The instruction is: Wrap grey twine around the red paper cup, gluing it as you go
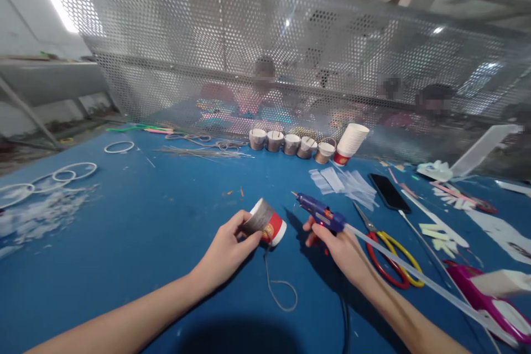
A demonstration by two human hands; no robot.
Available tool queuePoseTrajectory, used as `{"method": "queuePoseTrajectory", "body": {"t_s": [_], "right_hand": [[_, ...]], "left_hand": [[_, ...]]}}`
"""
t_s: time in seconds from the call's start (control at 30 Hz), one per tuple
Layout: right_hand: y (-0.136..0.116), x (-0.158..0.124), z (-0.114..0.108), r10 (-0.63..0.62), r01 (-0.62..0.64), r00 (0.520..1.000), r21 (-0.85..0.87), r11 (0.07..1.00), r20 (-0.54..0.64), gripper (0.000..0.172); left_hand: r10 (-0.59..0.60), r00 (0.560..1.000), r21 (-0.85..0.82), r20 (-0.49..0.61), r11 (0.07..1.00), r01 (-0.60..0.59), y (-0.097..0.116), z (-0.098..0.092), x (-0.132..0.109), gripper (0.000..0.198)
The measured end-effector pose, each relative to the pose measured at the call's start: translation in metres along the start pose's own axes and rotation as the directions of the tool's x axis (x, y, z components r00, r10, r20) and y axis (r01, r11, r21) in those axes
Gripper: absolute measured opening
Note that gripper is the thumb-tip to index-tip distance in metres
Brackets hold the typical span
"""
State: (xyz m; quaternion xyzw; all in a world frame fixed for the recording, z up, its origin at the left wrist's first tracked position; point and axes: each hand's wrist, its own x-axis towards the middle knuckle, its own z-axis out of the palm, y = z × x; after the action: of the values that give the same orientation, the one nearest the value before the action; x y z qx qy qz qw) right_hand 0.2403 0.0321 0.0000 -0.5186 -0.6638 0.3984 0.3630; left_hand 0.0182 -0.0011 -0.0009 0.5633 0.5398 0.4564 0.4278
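Note:
My left hand (238,238) is closed round a paper cup (279,230), which lies tilted on its side above the blue table. Grey cord is wound about the cup's upper part, while its red and white base stays bare. A loose tail of the grey cord (284,283) curls on the tabletop below. In my right hand (338,246) is a blue hot glue gun (317,211), gripped with its nozzle pointing left, above and apart from the cup. A long translucent glue stick (390,257) runs out of the gun's back end.
Cord-wrapped cups (291,145) and a stack of paper cups (350,142) line the back by a perforated metal screen (174,38). Scissors (384,249), a phone (389,192) and plastic strips (336,180) lie right. White rings (78,170) lie left. People sit beyond the screen.

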Motion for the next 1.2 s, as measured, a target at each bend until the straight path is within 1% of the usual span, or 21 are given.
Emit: {"method": "queuePoseTrajectory", "body": {"t_s": [0.07, 0.13, 0.27, 0.37, 0.53, 0.77, 0.83, 0.97, 1.1, 1.2], "right_hand": [[-0.010, -0.016, 0.001, -0.015, 0.015, 1.000, -0.008, 1.000, 0.021, 0.031], [-0.017, -0.028, 0.004, -0.061, 0.062, 0.998, -0.054, 0.997, 0.028, 0.028], [-0.021, -0.039, 0.013, -0.214, 0.227, 0.972, -0.152, 0.962, 0.092, 0.027], [-0.019, -0.040, 0.015, -0.256, 0.276, 0.959, -0.205, 0.939, 0.121, 0.026], [-0.013, -0.038, 0.016, -0.262, 0.282, 0.958, -0.231, 0.931, 0.113, 0.028], [-0.015, -0.039, 0.019, -0.325, 0.348, 0.937, -0.282, 0.894, 0.127, 0.024], [-0.014, -0.040, 0.021, -0.359, 0.385, 0.923, -0.285, 0.878, 0.140, 0.022], [-0.007, -0.039, 0.022, -0.468, 0.484, 0.874, -0.324, 0.813, 0.132, 0.017], [-0.004, -0.038, 0.022, -0.499, 0.512, 0.856, -0.365, 0.778, 0.137, 0.015], [-0.004, -0.038, 0.023, -0.543, 0.554, 0.827, -0.374, 0.743, 0.145, 0.015]], "left_hand": [[0.028, 1.000, 0.029, -0.005, 0.999, -0.028, -0.002, 0.000, 0.000, 0.013], [0.053, 0.999, 0.056, -0.011, 0.997, -0.053, -0.003, 0.000, 0.001, 0.011], [0.058, 0.998, 0.078, -0.017, 0.995, -0.057, -0.004, 0.000, 0.001, 0.011], [0.058, 0.998, 0.111, -0.022, 0.992, -0.055, -0.004, 0.000, 0.001, 0.012], [0.078, 0.997, 0.131, -0.003, 0.988, -0.077, -0.006, 0.001, 0.000, 0.014], [0.086, 0.996, 0.151, -0.005, 0.985, -0.084, -0.004, 0.000, 0.000, 0.016], [0.091, 0.996, 0.153, -0.011, 0.984, -0.089, -0.004, 0.000, -0.001, 0.017], [0.096, 0.995, 0.163, -0.012, 0.982, -0.093, -0.003, 0.000, 0.000, 0.018], [0.101, 0.995, 0.187, -0.014, 0.978, -0.096, -0.003, 0.000, 0.000, 0.020], [0.111, 0.994, 0.196, -0.012, 0.975, -0.106, -0.003, 0.000, 0.001, 0.020]]}}
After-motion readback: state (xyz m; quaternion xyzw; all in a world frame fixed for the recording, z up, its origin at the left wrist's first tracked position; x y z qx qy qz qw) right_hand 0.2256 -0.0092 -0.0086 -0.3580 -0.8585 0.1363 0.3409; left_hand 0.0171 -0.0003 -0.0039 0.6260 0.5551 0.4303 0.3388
